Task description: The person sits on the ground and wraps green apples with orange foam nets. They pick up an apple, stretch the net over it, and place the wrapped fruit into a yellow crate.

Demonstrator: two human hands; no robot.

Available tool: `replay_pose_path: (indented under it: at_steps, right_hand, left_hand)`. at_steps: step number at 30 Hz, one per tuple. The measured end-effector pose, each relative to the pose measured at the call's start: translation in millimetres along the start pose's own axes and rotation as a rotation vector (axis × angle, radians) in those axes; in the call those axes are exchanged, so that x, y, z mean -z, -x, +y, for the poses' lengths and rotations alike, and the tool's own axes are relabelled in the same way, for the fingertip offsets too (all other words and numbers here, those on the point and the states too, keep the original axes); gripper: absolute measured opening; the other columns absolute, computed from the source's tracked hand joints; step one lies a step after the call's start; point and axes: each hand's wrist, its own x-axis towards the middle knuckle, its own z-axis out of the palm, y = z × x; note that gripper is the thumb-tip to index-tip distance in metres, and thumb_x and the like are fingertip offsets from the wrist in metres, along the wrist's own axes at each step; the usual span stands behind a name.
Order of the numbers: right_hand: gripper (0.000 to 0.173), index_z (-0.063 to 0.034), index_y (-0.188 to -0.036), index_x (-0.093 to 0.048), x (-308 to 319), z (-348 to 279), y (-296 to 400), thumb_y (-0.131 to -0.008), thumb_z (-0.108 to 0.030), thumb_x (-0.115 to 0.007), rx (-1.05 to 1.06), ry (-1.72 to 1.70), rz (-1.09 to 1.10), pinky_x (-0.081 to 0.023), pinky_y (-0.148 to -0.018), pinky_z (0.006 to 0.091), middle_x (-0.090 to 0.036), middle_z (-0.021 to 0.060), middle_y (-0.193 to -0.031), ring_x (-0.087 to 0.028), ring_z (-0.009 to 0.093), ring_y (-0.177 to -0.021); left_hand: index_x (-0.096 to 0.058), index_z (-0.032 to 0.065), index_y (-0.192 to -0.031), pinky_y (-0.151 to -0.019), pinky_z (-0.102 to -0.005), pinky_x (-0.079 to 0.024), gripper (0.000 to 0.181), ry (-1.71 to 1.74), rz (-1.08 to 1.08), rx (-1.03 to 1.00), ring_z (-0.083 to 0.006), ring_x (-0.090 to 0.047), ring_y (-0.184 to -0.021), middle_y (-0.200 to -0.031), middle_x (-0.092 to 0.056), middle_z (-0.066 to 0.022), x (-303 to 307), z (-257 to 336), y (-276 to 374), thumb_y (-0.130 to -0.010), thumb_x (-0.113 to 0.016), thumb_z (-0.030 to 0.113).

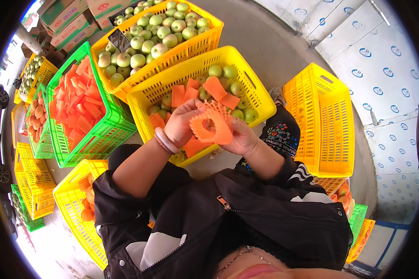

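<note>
Both of my hands hold one orange foam fruit net (218, 127) above a yellow plastic crate (262, 101). My left hand (183, 122), with a pale bangle at its wrist, grips the net's upper left edge; my right hand (242, 136) grips its right side. The net is spread into a ring with a round opening in it. Whether fruit sits within it, I cannot tell. Green apples (229, 71) and flat orange foam nets (216, 87) lie in the crate below my hands.
A fuller yellow crate of apples (164, 32) stands beyond, with a phone (119, 40) on the fruit. A green crate (104, 120) of foam nets (76, 101) stands at the left. Nested yellow crates (317, 122) are at the right, and cardboard boxes (70, 31) at the upper left.
</note>
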Motion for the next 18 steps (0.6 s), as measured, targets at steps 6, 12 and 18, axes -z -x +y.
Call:
replay_pose_path:
  at_steps: [6,12,18]
  right_hand:
    - [0.058,0.0002,-0.135,-0.045,9,-6,-10,-0.089,-0.029,-0.065,-0.016,-0.163,-0.108,-0.035,-0.111,0.0447,-0.05,0.0143,-0.138,-0.05,0.028,-0.127]
    - [0.076,-0.0006,-0.145,-0.03,9,-7,-26,-0.086,-0.033,-0.065,-0.133,-0.057,-0.076,-0.034,-0.112,0.0465,-0.042,0.014,-0.145,-0.045,0.03,-0.132]
    - [0.075,0.0007,-0.145,-0.03,99,-107,-79,-0.088,-0.033,-0.064,0.071,0.6,0.299,-0.034,-0.11,0.0383,-0.043,0.0143,-0.145,-0.045,0.026,-0.132]
  left_hand:
    - [-0.055,0.0032,-0.118,-0.093,-0.0342,-0.049,0.025,0.119,0.068,0.181,-0.0207,-0.062,-0.104,-0.115,-0.063,-0.0103,36,-39,-4,-0.099,-0.047,0.017]
    - [-0.056,0.0061,-0.117,-0.095,-0.0373,-0.049,0.022,0.293,0.35,0.215,-0.0223,-0.062,-0.102,-0.114,-0.063,-0.0111,25,-32,1,-0.101,-0.042,0.014]
    - [-0.055,0.0054,-0.097,-0.071,-0.0241,-0.046,0.006,-0.342,0.612,-0.238,-0.0096,-0.056,-0.074,-0.085,-0.059,-0.0014,-13,41,-5,-0.094,-0.056,0.011]
